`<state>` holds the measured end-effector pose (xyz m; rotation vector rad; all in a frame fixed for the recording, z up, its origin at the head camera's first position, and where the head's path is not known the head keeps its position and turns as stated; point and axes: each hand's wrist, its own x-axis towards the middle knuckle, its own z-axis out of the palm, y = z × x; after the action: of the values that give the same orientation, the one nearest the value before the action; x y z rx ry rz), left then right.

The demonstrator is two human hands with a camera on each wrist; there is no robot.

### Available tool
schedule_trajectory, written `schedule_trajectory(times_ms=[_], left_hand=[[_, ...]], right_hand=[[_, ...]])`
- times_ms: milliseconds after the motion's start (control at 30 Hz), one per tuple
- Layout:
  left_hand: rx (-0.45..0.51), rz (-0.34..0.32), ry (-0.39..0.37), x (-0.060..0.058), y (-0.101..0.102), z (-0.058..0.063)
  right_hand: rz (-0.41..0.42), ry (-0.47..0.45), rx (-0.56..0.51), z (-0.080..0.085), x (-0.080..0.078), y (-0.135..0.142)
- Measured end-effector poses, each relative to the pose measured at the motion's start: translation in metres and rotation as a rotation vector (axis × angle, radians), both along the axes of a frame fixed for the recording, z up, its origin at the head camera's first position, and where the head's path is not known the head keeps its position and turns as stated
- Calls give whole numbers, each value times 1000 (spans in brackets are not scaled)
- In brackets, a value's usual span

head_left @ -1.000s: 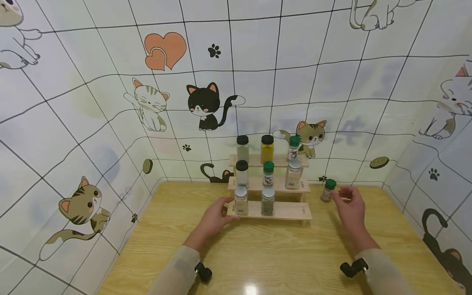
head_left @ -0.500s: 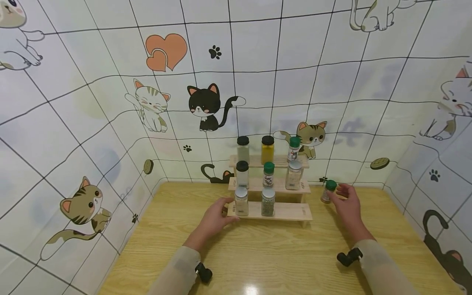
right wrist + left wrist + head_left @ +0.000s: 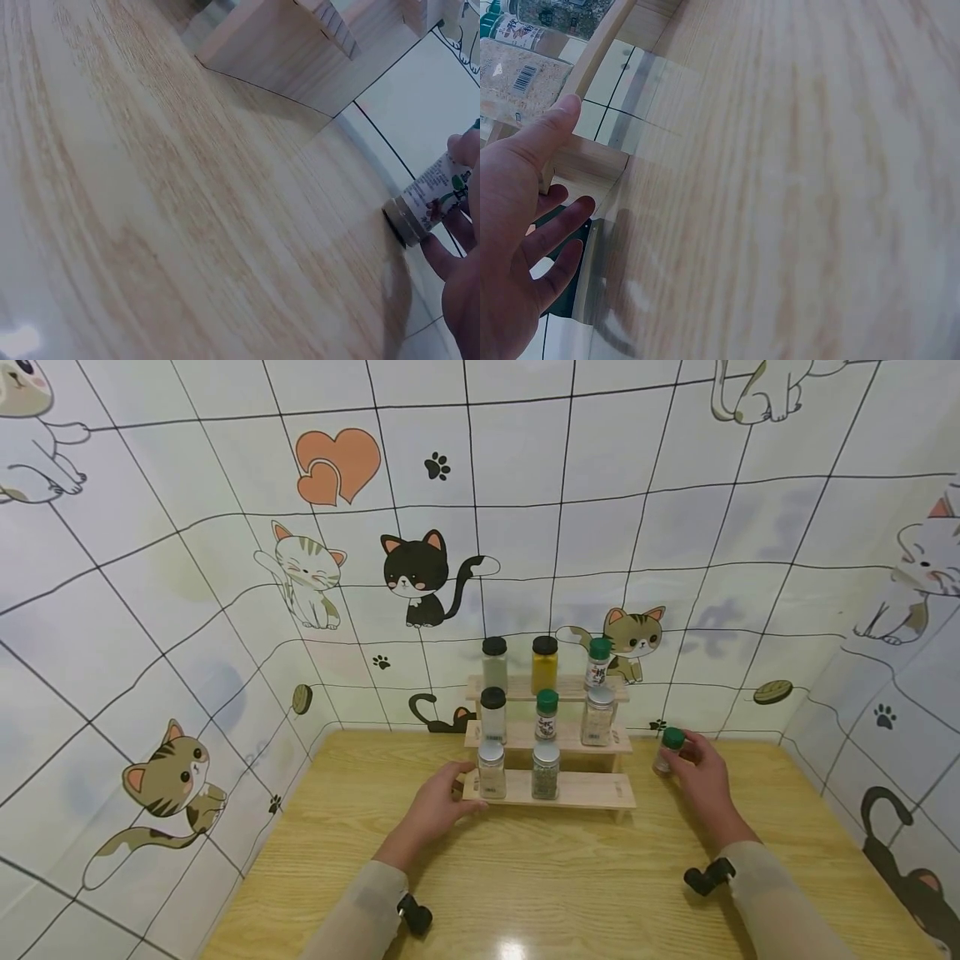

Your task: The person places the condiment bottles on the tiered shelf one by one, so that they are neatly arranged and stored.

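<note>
A three-tier wooden spice rack [image 3: 585,788] holds several spice jars. My left hand [image 3: 442,797] grips the left end of its lowest tier. In the left wrist view, the thumb [image 3: 559,120] lies on the tier's front edge beside a jar of pale grains [image 3: 521,79], and the other fingers are bent behind the end. To the rack's right, my right hand [image 3: 703,777] holds a small green-capped spice jar [image 3: 667,753]. The right wrist view shows thumb and fingers around this spice jar [image 3: 429,199], its base close to the table; whether it touches is unclear.
On the lowest tier stand two silver-capped jars, one with green flakes [image 3: 545,777]. Black-, green- and silver-capped jars fill the upper tiers, including a yellow one [image 3: 543,670]. A cat-patterned wall covering [image 3: 517,543] rises behind the wooden table [image 3: 555,877].
My right hand has moved left onto the green-capped jar, and its fingers have closed around it. The left hand has stayed at the rack's end.
</note>
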<state>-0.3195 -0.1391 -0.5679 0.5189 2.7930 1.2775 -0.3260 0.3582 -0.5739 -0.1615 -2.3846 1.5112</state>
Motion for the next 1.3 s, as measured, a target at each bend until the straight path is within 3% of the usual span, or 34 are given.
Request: schedule_trajectory(times_ms=[233,533,1000,1300], left_hand=[[0,3,-5,1,0,-1],[10,2,-5,0,0,-4],[-6,7,-5,-4,-1,-6],[1,10,-8,-2,-1,-4]], right_hand=[[-6,3,8,-1,7,-1],[14,115,54,9,25,-4],[195,268,-3,41,44,-34],[274,266,-22,58,52,-57]])
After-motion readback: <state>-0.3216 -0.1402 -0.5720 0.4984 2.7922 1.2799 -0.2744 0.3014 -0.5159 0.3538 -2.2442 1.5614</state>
